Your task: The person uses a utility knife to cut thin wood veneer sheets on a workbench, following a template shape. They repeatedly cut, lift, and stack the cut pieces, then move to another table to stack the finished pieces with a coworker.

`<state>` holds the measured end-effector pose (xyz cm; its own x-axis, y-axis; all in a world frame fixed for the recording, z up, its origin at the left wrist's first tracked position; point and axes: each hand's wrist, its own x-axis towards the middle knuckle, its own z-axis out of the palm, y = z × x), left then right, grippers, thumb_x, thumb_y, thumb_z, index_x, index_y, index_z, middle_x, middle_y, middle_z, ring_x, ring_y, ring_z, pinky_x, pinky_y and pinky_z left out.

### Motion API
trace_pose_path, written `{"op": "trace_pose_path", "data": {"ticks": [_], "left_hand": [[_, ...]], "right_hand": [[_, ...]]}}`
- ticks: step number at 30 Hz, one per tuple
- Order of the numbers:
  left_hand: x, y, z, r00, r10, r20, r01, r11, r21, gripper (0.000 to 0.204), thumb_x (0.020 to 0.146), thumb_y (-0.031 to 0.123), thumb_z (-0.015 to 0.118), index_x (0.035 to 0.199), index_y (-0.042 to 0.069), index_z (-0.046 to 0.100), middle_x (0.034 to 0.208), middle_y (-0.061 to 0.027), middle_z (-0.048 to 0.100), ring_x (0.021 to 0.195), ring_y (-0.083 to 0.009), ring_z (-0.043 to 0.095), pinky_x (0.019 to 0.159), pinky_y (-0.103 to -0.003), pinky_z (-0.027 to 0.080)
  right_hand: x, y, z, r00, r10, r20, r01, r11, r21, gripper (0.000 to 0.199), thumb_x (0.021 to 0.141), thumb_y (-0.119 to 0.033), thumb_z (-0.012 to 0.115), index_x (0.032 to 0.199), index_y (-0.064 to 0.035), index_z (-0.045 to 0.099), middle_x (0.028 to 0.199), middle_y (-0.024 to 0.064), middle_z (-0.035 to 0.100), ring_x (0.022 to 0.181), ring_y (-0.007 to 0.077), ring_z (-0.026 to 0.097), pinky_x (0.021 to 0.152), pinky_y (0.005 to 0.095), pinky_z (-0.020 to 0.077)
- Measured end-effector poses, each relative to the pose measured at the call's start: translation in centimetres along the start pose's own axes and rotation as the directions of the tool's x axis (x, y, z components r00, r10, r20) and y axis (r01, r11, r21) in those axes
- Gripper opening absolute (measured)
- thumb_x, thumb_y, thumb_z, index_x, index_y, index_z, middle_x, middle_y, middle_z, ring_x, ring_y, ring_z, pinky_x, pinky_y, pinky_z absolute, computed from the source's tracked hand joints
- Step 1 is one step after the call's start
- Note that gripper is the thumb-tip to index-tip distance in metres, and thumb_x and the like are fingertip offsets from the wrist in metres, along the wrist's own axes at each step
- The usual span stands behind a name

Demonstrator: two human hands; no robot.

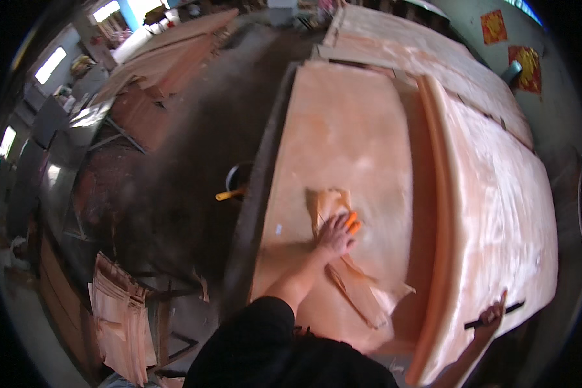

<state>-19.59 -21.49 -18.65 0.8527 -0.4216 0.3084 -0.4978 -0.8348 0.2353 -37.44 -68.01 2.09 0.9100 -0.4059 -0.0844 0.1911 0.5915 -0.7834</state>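
Workshop bench: a broad veneer sheet lies flat. Left hand, fingers spread, presses a torn veneer scrap against it; press evenly. Right hand grips a thin dark tool near the sheet's edge.

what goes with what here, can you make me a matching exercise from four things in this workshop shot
Things:
1. left hand
2. right hand
3. dark bucket
4. stack of veneer pieces

Places or states:
A. on the floor at lower left
B. grips a thin dark tool at the edge of the rolled veneer sheet
C. pressed on a torn veneer scrap, orange fingertips showing
D. beside the table's left edge, orange handle sticking out

Pairs: 1-C, 2-B, 3-D, 4-A
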Motion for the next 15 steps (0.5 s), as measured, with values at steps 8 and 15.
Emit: {"op": "trace_pose_path", "data": {"ticks": [8, 15], "left_hand": [[0.3, -0.1, 1.2, 1.000, -0.027, 0.006, 0.028, 0.996, -0.081, 0.055, 0.075, 0.038, 0.054, 0.123, 0.012, 0.043, 0.133, -0.0119, 0.032, 0.123, -0.0262, 0.028, 0.101, -0.043, 0.018], [0.0, -0.5, 1.8, 1.000, -0.020, 0.020, 0.022, 0.995, -0.099, 0.052, 0.075, 0.038, 0.055, 0.119, 0.010, 0.048, 0.133, -0.0144, 0.032, 0.125, -0.0265, 0.025, 0.102, -0.046, 0.016]], "right_hand": [[-1.7, 6.6, 6.9, 0.969, 0.247, 0.014, -0.223, 0.895, -0.387, 0.054, 0.085, -0.006, 0.045, 0.134, -0.0060, 0.024, 0.057, -0.0050, 0.029, 0.042, 0.0023, 0.026, 0.037, 0.0169, 0.0202], [0.6, 13.4, 9.9, 0.812, 0.581, 0.054, -0.405, 0.628, -0.664, 0.009, 0.084, -0.012, 0.052, 0.086, -0.0053, 0.048, 0.060, -0.0040, 0.040, 0.046, 0.0044, 0.033, 0.042, 0.0185, 0.0236]]}}
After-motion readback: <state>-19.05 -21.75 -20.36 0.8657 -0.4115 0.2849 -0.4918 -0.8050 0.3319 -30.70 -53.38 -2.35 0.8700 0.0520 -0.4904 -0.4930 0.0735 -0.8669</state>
